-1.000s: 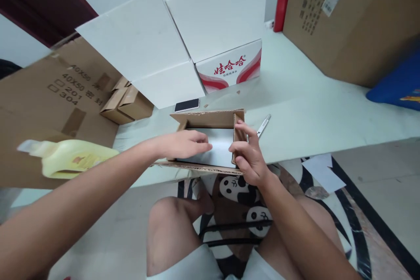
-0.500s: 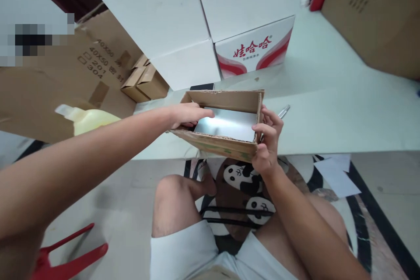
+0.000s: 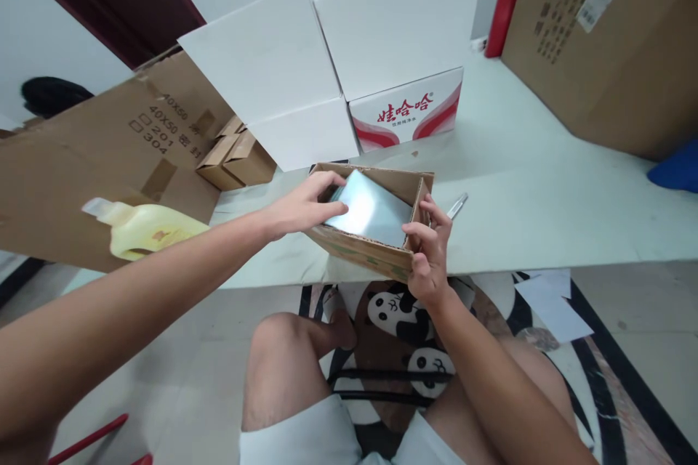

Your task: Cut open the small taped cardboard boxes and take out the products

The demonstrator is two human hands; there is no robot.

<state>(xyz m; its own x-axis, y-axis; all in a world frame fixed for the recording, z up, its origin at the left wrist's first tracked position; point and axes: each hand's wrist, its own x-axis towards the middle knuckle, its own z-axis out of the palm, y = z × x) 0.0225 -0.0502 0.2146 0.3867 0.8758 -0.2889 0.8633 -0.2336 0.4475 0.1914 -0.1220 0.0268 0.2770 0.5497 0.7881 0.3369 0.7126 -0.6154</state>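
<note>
A small open cardboard box stands by the front edge of the pale table. Inside it is a shiny, silvery-blue thing with a flat top; its lower part is hidden by the walls. My left hand reaches in over the left end, thumb and fingers closed on the left side of this shiny block. At the other end, my right hand grips the box's right wall, its fingers curled over the rim. To the right of that hand lies a thin silver pen-like thing.
A yellow bottle and small brown boxes are at left before a large carton. White panels and a red-and-white box stand behind. At right are a red bottle and another carton.
The shiny block has turned and its left end has risen in the box, with my left hand now around it. My right hand stays on the box wall. The view has tilted up.
</note>
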